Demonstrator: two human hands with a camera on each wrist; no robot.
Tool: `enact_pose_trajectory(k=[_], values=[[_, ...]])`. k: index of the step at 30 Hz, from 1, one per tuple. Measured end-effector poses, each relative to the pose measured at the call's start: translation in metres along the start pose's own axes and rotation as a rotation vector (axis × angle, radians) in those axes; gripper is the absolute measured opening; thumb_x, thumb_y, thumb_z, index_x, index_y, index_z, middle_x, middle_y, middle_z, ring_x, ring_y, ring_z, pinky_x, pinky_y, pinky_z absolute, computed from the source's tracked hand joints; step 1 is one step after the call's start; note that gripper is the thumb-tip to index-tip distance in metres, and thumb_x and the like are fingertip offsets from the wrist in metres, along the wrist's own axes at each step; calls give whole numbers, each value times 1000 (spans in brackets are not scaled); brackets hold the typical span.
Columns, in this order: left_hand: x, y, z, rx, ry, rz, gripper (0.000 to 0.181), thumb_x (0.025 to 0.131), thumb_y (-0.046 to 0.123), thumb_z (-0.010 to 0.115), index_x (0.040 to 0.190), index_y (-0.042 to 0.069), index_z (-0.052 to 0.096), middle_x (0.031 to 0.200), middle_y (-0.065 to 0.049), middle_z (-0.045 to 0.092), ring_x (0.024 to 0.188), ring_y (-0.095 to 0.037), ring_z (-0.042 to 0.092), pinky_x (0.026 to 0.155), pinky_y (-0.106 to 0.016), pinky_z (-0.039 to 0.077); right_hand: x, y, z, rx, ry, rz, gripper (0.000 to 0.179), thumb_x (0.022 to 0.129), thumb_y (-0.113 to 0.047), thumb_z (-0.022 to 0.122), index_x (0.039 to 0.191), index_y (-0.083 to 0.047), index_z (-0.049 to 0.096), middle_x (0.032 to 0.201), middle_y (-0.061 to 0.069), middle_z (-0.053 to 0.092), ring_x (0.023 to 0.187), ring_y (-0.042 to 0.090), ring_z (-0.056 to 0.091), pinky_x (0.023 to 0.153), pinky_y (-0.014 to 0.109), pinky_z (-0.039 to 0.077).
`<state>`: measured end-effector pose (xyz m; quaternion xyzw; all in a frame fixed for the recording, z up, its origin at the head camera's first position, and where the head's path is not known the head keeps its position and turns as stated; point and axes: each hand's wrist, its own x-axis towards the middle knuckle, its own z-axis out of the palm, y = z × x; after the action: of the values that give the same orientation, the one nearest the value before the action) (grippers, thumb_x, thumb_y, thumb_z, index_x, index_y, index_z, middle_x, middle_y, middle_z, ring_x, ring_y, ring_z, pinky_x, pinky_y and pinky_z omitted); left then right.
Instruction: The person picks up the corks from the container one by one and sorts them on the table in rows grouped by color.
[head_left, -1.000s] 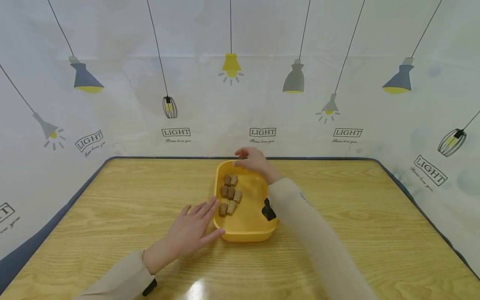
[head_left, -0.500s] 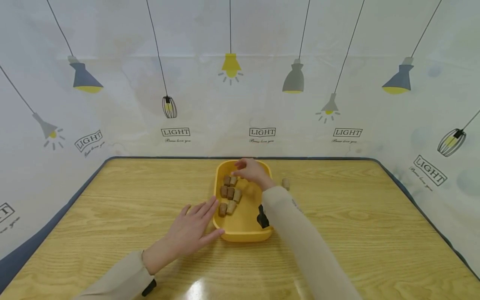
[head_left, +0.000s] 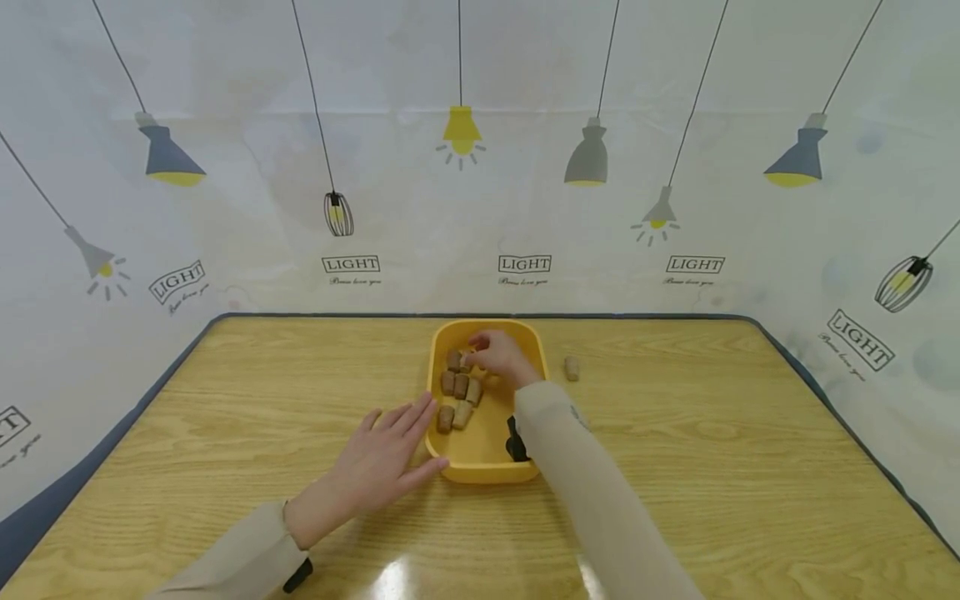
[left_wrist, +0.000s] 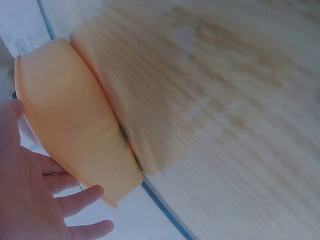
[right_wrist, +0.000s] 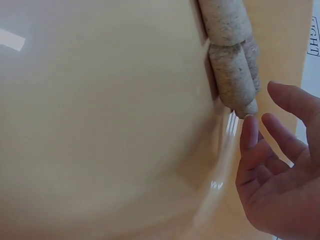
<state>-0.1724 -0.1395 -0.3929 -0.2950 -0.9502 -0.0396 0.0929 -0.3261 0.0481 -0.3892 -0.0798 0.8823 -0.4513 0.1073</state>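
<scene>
A yellow plastic tub (head_left: pixel 491 473) stands on the table, holding several small tapered corks, some dark brown (head_left: pixel 445 419) and some light tan (head_left: pixel 462 415), grouped along its left side. My left hand (head_left: pixel 386 458) lies with fingers spread against the tub's left wall, its thumb at the near left corner. In the left wrist view its fingers (left_wrist: pixel 80 200) reach along the rim. Inside the tub, my right hand (head_left: pixel 501 357) has its fingertips right at a tan cork (head_left: pixel 465 365) in the far row. Thumb and fingers (right_wrist: pixel 250 132) stand apart beside the corks (right_wrist: pixel 232 75) in the right wrist view.
One tan cork (head_left: pixel 572 368) stands on the wooden table (head_left: pixel 712 433), right of the tub. Behind the table's dark far edge hangs a white backdrop (head_left: pixel 420 233) printed with lamps. The right sleeve (head_left: pixel 592 483) crosses over the tub's right rim.
My right hand has moved from the tub's far rim down inside to the tan cork in the far row. The cork on the table, earlier behind the sleeve, now shows. The left hand stays put.
</scene>
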Motion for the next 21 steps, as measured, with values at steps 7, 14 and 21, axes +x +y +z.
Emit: enact_pose_trajectory(k=[7, 14, 21], values=[[0, 0, -1, -4, -4, 1, 75, 87, 60, 28, 139, 7, 25, 143, -7, 23, 121, -26, 34, 93, -53, 25, 16, 15, 6, -108, 27, -36, 38, 78, -19, 65, 111, -4, 58, 104, 12, 55, 79, 20, 54, 68, 31, 45], [0, 0, -1, -6, -3, 1, 74, 87, 60, 28, 139, 7, 26, 142, -7, 23, 121, -26, 35, 92, -53, 25, 28, 17, 12, -186, 18, 60, 44, 72, -19, 71, 112, -5, 59, 103, 10, 57, 89, 21, 52, 77, 34, 42], [1, 0, 0, 2, -11, -2, 75, 87, 61, 27, 140, 8, 25, 143, -6, 23, 121, -25, 35, 92, -52, 25, 4, 1, 11, -272, 53, 36, 38, 79, -17, 64, 114, -3, 58, 103, 10, 56, 90, 20, 51, 81, 32, 41]])
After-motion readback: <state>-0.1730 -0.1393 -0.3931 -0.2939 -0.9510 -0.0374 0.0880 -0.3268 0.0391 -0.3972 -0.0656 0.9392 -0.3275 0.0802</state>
